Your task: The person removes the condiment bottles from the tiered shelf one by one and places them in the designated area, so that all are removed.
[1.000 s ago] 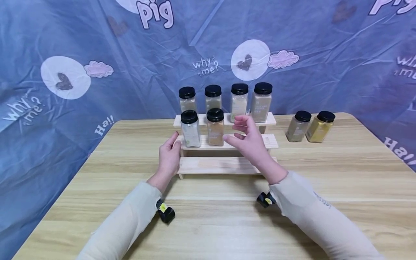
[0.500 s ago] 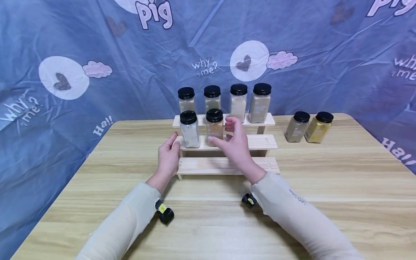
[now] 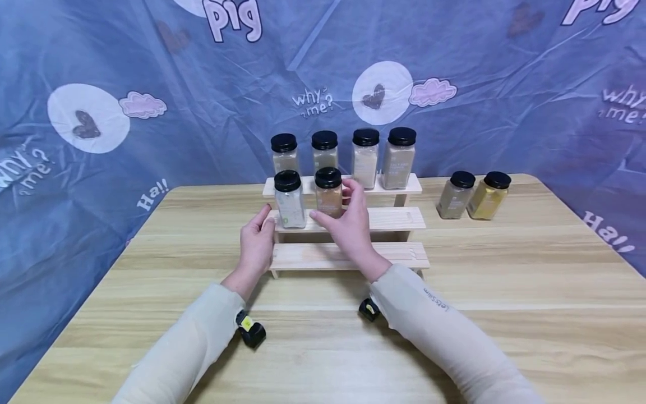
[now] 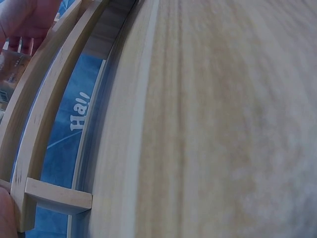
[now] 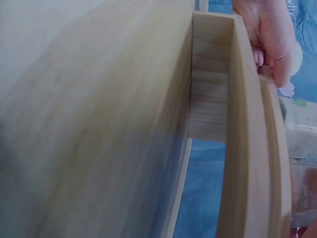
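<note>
A three-tier wooden rack stands on the table. At its left end my left hand grips the side of the middle tier; in the right wrist view the thumb of this left hand lies along the edge. My right hand is curled around a black-lidded spice jar with orange-brown powder, thumb in front and fingers on its right side. That jar is upright on the middle tier. To its left is a jar of white seasoning, close to my left hand.
Several jars line the top tier, among them a salt and pepper jar at the right end. On the table to the right stand a grey-brown jar and a yellow jar. Behind hangs a blue printed cloth.
My right hand has moved left, from beside the orange-brown jar to around it, and its fingers have closed in. The left hand has stayed at the rack's end. The view has shifted slightly.
</note>
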The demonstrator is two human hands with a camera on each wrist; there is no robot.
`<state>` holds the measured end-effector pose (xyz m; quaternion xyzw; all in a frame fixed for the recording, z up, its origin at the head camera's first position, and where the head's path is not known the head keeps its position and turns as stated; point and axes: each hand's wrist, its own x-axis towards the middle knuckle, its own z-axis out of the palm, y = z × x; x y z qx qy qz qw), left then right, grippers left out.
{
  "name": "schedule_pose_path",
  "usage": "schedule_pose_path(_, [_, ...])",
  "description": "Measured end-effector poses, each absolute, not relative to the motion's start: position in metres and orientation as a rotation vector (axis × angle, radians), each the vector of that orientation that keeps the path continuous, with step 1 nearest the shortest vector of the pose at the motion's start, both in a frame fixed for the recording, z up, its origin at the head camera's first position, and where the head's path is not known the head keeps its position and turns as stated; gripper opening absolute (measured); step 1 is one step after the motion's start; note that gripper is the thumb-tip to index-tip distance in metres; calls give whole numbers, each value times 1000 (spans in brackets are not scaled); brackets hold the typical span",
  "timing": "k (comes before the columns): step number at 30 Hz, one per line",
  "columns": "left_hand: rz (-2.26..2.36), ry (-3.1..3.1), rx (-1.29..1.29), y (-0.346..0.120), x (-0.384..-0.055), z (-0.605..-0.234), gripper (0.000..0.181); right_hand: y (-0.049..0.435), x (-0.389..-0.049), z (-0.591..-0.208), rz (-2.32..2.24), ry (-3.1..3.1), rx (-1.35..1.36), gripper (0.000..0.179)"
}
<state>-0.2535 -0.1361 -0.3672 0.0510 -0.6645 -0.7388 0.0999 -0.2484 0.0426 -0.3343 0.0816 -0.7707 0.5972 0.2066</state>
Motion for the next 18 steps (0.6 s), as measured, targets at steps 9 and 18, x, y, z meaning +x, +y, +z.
schedule_pose_path(9, [-2191, -1959, 149, -134, -253, -364, 45, 41, -253, -337, 1588, -2138, 221, 78])
schedule_pose_path(18, [-2166, -1971, 145, -135, -253, -366, 44, 42, -255, -339, 1573, -2120, 219, 74])
